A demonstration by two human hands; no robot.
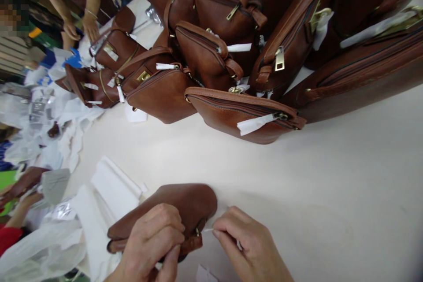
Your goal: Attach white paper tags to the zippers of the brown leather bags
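Note:
A brown leather bag (194, 198) lies on its side on the pale table in front of me. My left hand (152, 242) is closed on the bag near its zipper end, and its curled fingers hide part of the strap. Just right of the bag, my right hand (247, 246) pinches a thin white strip (209, 230) between thumb and forefinger. The strip runs toward the small metal fitting on the bag; whether it is tied there I cannot tell. Below, a small white tag or paper piece (205, 274) lies on the table.
Several brown bags with white-wrapped zipper pulls, such as a near one (231, 110), stand along the far side. White paper (114, 180) lies left of my bag, beyond it a heap of plastic wrapping (42, 238). Co-workers' hands (89, 26) show at upper left and lower left.

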